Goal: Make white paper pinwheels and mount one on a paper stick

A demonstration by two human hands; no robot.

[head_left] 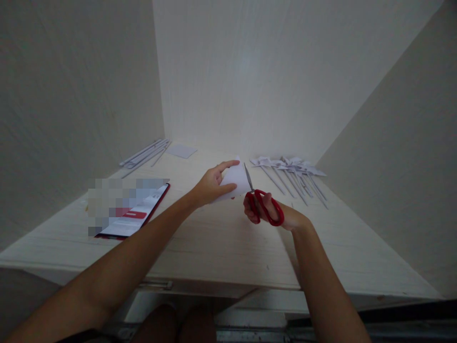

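White paper (237,183) is sitting pinched in your left hand (214,185), lifted clear of the table (221,247) above its middle. The left fingers (228,165) are closing on the sheet's left side, one of them stretching along the top edge toward the blade. Your right hand (290,219) is gripping the red-handled scissors (257,196), fingers wrapped through the loops. The blade is pointing up and away along the sheet's right edge, touching it or just beside it; how far the blades are parting is not readable here. Risk one, as a judgement: that stretched fingertip is lying near the cutting line, so a long bite could be nicking it. Risk two: you are holding the sheet from one side only, in the air, so it may be flexing and folding between the blades instead of shearing, giving a ragged or wandering edge. Risk three: the light is running dim and the white sheet is reading poorly against the pale table, so you may be misjudging the line. Minor note: offcuts could be dropping among the folded paper pieces on sticks (289,174) lying near on the right. The bare sticks (144,153), the small paper square (182,151) and the phone (137,212) are lying well apart on the left and look to be at no risk.
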